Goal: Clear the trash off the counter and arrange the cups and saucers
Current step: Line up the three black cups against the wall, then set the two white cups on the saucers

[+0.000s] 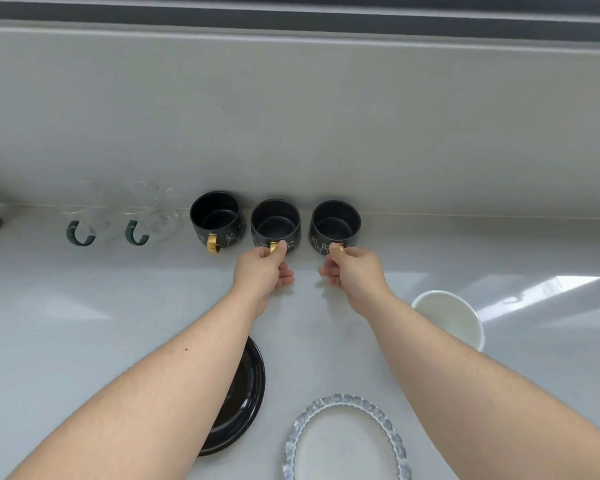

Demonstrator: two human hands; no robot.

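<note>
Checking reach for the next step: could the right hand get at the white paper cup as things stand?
Probably yes. The white paper cup stands beside the right forearm, nothing between, but the right hand has its fingers on a black cup's handle and must let go first.

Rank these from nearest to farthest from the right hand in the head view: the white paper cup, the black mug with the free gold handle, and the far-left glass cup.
From the right hand:
1. White paper cup, lying to its right and nearer the person.
2. Black mug with the untouched gold handle, left, beyond the middle mug.
3. Far-left glass cup, at the row's left end.
</note>
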